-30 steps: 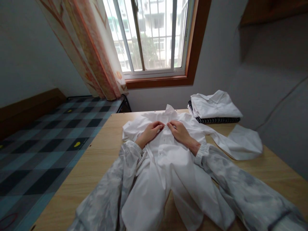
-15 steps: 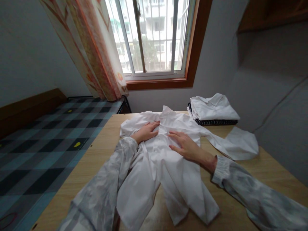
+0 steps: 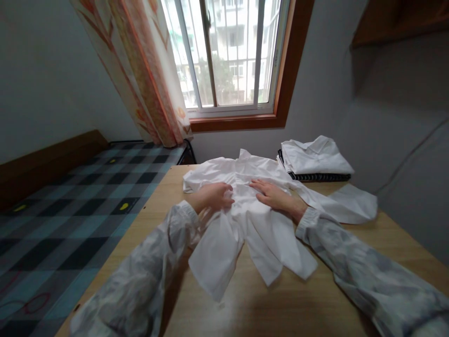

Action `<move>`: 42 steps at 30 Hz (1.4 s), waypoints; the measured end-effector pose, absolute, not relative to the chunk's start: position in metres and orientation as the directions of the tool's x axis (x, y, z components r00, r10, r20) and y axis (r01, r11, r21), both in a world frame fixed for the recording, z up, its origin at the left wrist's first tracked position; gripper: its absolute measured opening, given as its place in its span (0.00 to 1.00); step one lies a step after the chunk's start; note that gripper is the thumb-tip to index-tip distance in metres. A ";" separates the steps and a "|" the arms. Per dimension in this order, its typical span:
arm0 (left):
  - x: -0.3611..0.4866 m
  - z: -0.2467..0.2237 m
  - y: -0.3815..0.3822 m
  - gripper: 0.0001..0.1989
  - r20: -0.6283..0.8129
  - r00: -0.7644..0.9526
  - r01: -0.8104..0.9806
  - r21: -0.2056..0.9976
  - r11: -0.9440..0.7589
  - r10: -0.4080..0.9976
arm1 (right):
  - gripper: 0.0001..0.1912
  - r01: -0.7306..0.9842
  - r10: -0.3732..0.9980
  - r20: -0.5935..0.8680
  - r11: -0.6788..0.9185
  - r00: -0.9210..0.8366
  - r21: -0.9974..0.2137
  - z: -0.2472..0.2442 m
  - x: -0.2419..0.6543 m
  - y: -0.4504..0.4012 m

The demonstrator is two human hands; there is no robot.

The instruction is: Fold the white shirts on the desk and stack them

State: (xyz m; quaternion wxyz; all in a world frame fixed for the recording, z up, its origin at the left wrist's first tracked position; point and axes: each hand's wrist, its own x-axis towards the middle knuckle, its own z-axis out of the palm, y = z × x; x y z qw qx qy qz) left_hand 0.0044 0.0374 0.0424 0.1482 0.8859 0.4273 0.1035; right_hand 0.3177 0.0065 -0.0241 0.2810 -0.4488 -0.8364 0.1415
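Note:
A white long-sleeved shirt (image 3: 266, 229) lies spread and wrinkled on the wooden table (image 3: 259, 313), its collar toward the window and its lower edge toward me. On the left of its front is my left hand (image 3: 212, 195), slightly blurred, fingers bent at the buttoned strip; whether they pinch the cloth cannot be made out. My right hand (image 3: 275, 194) rests palm down on the right side of the shirt, fingers apart. One sleeve stretches out to the right across the table.
Folded white and dark striped clothes (image 3: 315, 159) form a stack at the table's back right. A bed with a checked cover (image 3: 87, 210) stands along the left. Behind the table are a window and a curtain (image 3: 147, 70). A wooden shelf (image 3: 389, 23) hangs at upper right.
The shirt's lower part has moved away from me and bunched up around the middle. My left hand has come slightly nearer and its fingers have bent; my right hand has shifted slightly forward.

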 end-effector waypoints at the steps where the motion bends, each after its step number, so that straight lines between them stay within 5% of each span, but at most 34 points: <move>1: 0.007 0.037 0.027 0.14 0.075 0.613 0.734 0.315 -0.602 0.787 | 0.31 0.670 0.836 0.344 0.548 -0.427 -0.501 -0.022 0.318 0.011; 6: 0.027 0.014 -0.003 0.16 0.274 0.513 0.762 0.293 -0.578 0.814 | 0.26 0.669 0.909 0.288 0.417 -0.302 -0.616 0.004 0.306 0.019; 12: 0.043 0.007 0.005 0.12 0.406 0.319 0.767 0.421 -0.485 0.857 | 0.06 0.652 0.892 0.374 0.444 -0.255 -0.614 0.019 0.266 0.009; 18: 0.037 0.001 0.015 0.08 0.406 0.245 0.685 0.570 -0.454 0.880 | 0.09 0.783 0.919 0.376 0.319 -0.117 -0.534 -0.006 0.247 0.007; 31: 0.033 0.003 0.018 0.07 0.361 0.358 0.636 0.580 -0.508 0.861 | 0.04 0.840 0.927 0.343 0.303 -0.152 -0.449 -0.005 0.241 0.001; 42: 0.033 -0.001 0.020 0.10 0.386 0.285 0.509 0.714 -0.480 0.877 | 0.07 0.670 0.788 0.578 0.548 -0.213 -0.501 -0.011 0.244 0.000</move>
